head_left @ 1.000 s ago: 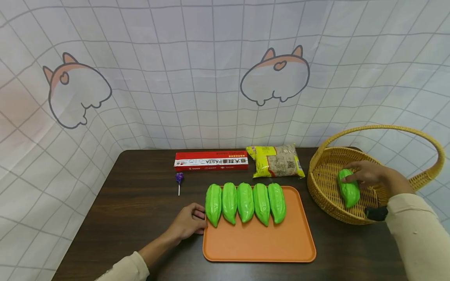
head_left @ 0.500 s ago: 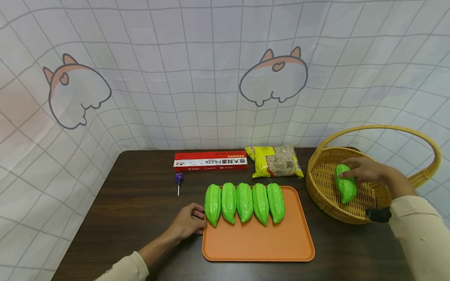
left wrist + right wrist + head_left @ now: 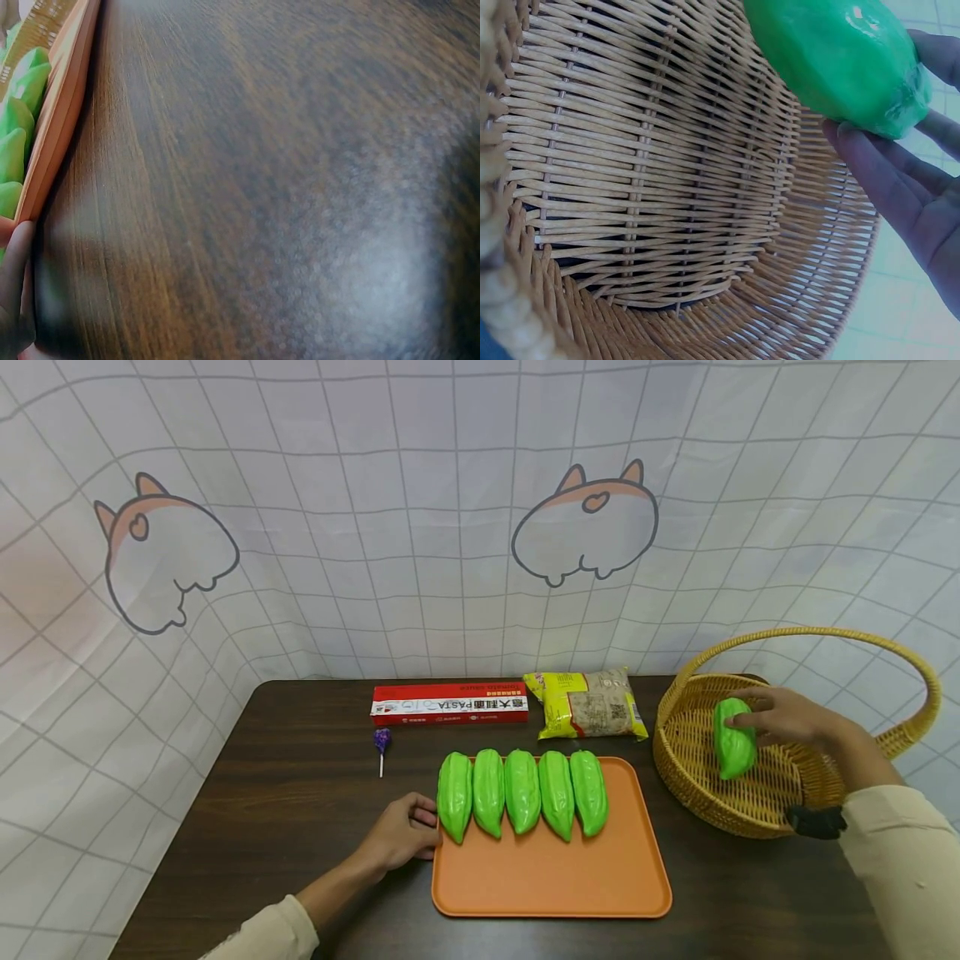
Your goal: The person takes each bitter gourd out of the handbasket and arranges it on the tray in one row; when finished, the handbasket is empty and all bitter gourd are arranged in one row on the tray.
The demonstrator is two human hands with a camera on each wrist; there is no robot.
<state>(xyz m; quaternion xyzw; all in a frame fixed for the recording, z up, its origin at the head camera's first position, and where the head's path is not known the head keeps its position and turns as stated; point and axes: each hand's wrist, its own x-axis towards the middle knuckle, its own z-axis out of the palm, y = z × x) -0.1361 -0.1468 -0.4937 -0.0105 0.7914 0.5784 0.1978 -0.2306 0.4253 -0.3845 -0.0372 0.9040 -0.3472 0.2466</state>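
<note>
In the head view my right hand [image 3: 787, 720] pinches a ridged green star fruit [image 3: 733, 739] over the inside of a wicker basket [image 3: 697, 793]. The right wrist view shows fingers and thumb around one end of this star fruit [image 3: 847, 64], apart from the woven bottom. My left hand [image 3: 400, 833] holds the left edge of an orange tray [image 3: 555, 881], its fingertips at the rim in the left wrist view. Several more green star fruits [image 3: 522, 793] lie side by side along the tray's far half, pointed ends toward me.
Behind the tray lie a red pasta box [image 3: 450, 703] and a yellow plastic food bag [image 3: 588, 703]. A purple lollipop [image 3: 382, 742] lies left of them. The basket's tall handle [image 3: 825, 632] arches above the right hand. A white grid curtain [image 3: 420, 527] hangs behind the table [image 3: 300, 777].
The right hand has lifted the star fruit slightly and moved it toward the far side of the basket. The left hand and tray have stayed in place.
</note>
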